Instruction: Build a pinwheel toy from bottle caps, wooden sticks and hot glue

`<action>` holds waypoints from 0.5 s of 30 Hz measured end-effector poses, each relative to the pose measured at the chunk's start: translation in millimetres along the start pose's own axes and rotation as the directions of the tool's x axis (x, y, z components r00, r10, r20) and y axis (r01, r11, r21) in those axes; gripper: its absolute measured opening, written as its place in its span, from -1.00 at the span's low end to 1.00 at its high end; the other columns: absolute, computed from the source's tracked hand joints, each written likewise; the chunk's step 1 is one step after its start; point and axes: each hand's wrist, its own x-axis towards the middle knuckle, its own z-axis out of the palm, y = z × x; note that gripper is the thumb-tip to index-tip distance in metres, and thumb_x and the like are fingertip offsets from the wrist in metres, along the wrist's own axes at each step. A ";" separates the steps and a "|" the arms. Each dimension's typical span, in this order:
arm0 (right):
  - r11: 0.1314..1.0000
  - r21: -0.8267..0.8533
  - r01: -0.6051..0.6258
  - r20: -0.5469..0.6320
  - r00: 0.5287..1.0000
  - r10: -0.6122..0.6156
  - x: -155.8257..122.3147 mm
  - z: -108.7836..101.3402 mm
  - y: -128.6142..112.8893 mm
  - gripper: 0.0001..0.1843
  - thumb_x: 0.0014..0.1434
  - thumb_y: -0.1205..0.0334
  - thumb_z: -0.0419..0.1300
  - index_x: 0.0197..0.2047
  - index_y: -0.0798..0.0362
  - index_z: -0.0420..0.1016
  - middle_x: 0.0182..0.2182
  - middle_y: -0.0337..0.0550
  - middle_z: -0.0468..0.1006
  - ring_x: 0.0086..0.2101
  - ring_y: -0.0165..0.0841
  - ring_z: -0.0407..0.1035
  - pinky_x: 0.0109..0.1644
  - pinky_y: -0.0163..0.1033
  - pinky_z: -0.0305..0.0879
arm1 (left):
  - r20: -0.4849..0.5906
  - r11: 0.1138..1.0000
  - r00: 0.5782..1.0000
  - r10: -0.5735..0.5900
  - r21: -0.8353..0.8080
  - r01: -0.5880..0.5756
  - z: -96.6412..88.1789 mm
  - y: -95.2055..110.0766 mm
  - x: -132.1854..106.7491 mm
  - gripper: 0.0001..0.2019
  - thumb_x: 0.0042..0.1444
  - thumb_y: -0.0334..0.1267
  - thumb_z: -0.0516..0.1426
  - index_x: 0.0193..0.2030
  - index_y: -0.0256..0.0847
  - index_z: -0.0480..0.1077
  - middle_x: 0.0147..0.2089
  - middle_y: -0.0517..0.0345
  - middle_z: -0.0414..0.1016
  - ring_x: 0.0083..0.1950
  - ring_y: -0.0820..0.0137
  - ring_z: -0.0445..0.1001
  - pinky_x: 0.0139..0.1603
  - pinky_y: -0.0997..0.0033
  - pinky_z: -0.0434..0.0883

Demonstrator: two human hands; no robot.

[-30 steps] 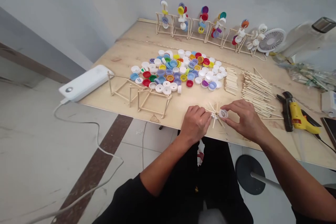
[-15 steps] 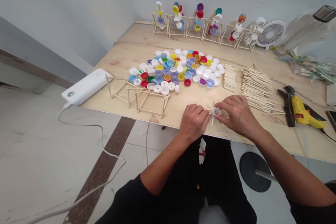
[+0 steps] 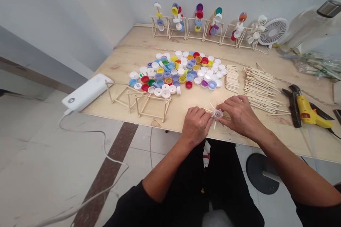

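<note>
Near the table's front edge, my right hand pinches a small clear-white bottle cap between thumb and fingers. Thin wooden sticks stick out from around this cap like spokes. On its left side my left hand is closed, thumb and forefinger on the end of one stick by the cap's rim; the fingers partly hide that spot. Beyond both hands spreads a pile of coloured bottle caps. Loose wooden sticks lie in a heap to the right, with a smaller bundle of sticks beside them.
Stick frames stand at the front left by a white power strip. Several cap wheels on frames line the wall, next to a white fan. At right are a yellow glue gun, a bottle and plastic-wrapped items.
The camera view has shifted slightly. Both hands keep their hold on the cap and stick, with almost no visible movement.
</note>
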 end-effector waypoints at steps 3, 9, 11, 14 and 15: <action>1.000 0.006 -0.004 -0.014 1.000 0.004 -1.2 -0.5 0.5 -0.77 0.11 0.08 0.23 -0.25 0.06 0.50 -0.36 -0.12 0.55 -0.25 -0.23 0.32 -0.05 -0.10 -0.03 | 0.007 1.000 1.000 -0.009 -0.004 0.009 0.4 -0.1 -0.5 -0.83 0.21 -0.31 0.02 -0.29 -0.21 0.44 -0.38 0.10 0.40 -0.31 0.35 0.31 -0.23 0.30 0.22; 1.000 0.025 -0.005 -0.016 1.000 0.005 -2.4 0.7 1.2 -0.79 0.20 0.11 0.13 -0.24 0.04 0.51 -0.38 -0.12 0.54 -0.25 -0.25 0.31 -0.05 -0.10 -0.04 | 0.028 1.000 0.999 -0.025 -0.009 0.025 1.1 0.4 -1.4 -0.83 0.21 -0.30 0.02 -0.27 -0.21 0.44 -0.37 0.09 0.40 -0.29 0.34 0.31 -0.21 0.29 0.22; 0.999 0.043 -0.007 -0.016 1.000 0.008 -2.5 1.8 1.4 -0.79 0.21 0.12 0.13 -0.26 0.04 0.51 -0.38 -0.13 0.54 -0.25 -0.26 0.31 -0.04 -0.10 -0.04 | 0.027 1.000 0.999 -0.021 -0.008 0.021 0.7 0.7 -1.0 -0.83 0.21 -0.31 0.02 -0.27 -0.22 0.44 -0.37 0.09 0.40 -0.29 0.34 0.31 -0.21 0.29 0.22; 0.997 0.071 -0.011 -0.031 0.999 0.013 -2.6 3.3 1.6 -0.80 0.20 0.12 0.14 -0.27 0.05 0.51 -0.37 -0.13 0.54 -0.25 -0.27 0.31 -0.05 -0.12 -0.03 | 0.017 1.000 1.000 -0.017 -0.003 0.017 -0.2 1.1 -0.1 -0.83 0.21 -0.31 0.02 -0.28 -0.22 0.43 -0.38 0.10 0.40 -0.30 0.35 0.31 -0.22 0.29 0.23; 0.997 0.079 -0.012 -0.035 0.999 0.014 -2.6 3.7 1.8 -0.81 0.20 0.13 0.15 -0.27 0.05 0.50 -0.37 -0.14 0.54 -0.26 -0.27 0.31 -0.06 -0.12 -0.03 | 0.014 1.000 1.000 -0.017 -0.001 0.017 -0.4 1.2 0.1 -0.83 0.21 -0.31 0.02 -0.29 -0.22 0.43 -0.38 0.10 0.40 -0.30 0.35 0.31 -0.22 0.30 0.23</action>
